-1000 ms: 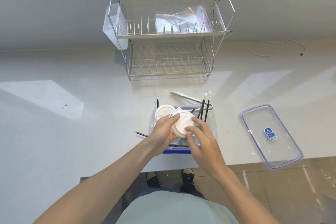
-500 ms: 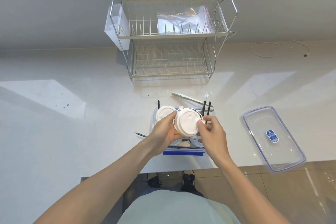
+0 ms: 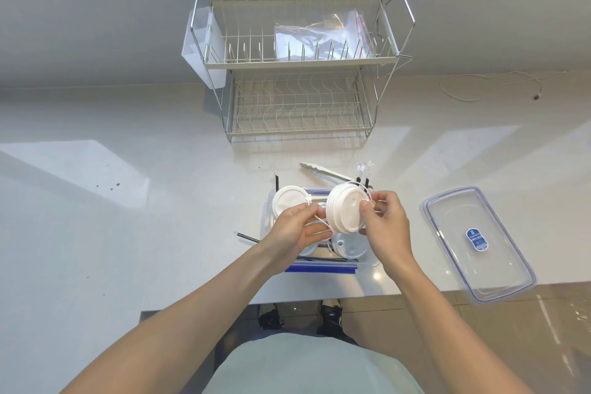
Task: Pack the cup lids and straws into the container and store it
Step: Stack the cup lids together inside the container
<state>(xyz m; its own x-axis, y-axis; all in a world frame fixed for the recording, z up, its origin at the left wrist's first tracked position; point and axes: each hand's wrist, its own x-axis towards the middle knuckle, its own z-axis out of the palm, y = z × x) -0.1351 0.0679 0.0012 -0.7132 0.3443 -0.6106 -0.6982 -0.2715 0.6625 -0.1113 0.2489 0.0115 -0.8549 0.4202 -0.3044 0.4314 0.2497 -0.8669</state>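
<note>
Both hands hold a tied stack of cup lids (image 3: 347, 213) just above the open container (image 3: 319, 261) at the bench (image 3: 96, 233) edge: left hand (image 3: 295, 227) fingers pinch the tie's tail, right hand (image 3: 385, 222) fingers grip the rim. If the tie slips, lids could scatter off the edge. Black straws (image 3: 364, 181) stand behind; the container lid (image 3: 479, 246) overhangs and could get knocked off

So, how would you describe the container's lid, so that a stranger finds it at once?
Start from the wire dish rack at the back of the white counter. Near the counter's front right edge lies the container lid, flat, clear and rectangular. Only it carries a small blue label.
</note>
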